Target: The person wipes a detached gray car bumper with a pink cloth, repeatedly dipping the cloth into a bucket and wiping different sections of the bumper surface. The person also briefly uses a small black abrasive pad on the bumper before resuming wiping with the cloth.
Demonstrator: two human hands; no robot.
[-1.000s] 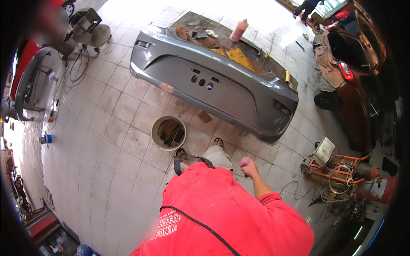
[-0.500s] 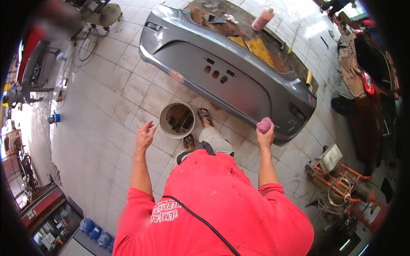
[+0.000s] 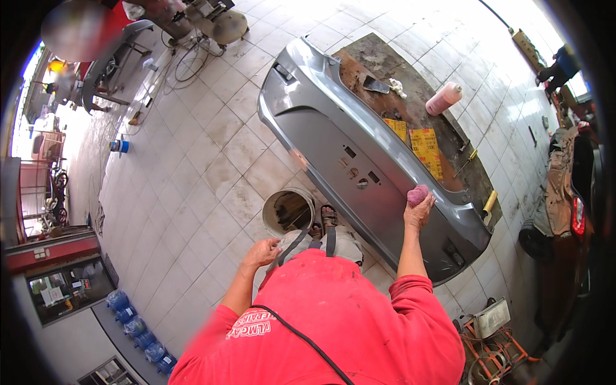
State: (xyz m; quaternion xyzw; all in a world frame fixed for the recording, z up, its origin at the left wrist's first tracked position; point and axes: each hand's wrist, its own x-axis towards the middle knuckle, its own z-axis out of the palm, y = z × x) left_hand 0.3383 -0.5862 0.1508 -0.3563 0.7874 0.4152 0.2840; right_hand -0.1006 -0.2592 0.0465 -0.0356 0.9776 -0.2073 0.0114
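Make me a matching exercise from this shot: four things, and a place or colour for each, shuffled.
Things:
1. pink wad
2. bucket
3. pink bottle
4. large car body panel

Places or colours:
A. on the tiled floor, near the person's feet
B. glossy grey
C. in the right hand
D. on the worn board

Pairs: 1-C, 2-A, 3-D, 4-B
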